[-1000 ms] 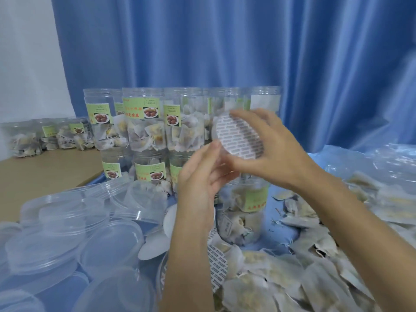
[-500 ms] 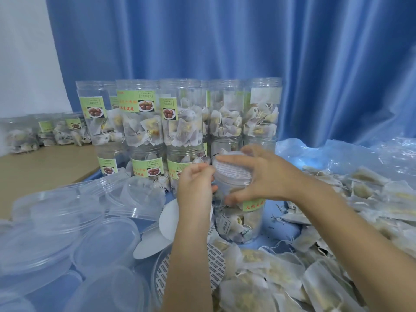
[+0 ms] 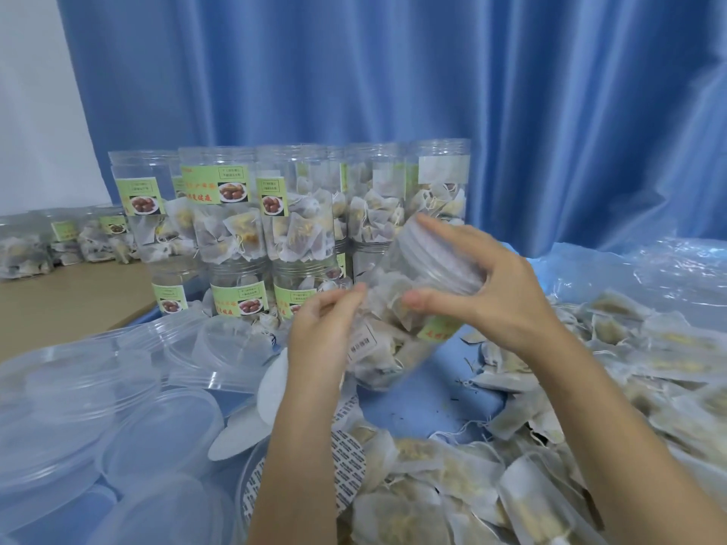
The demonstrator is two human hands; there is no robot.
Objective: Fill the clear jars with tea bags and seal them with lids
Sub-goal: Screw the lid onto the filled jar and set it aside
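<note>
R hand (image 3: 495,293) grips tilted jar (image 3: 401,308) top; L hand (image 3: 326,328) pinches its side.

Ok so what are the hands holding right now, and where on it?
The right hand grips the tilted jar around its threaded neck; the left hand touches its side, grip unclear.

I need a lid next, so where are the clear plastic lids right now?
In the head view the clear lids lie heaped at the lower left, left of the left hand and in front of the stacked jars.
</note>
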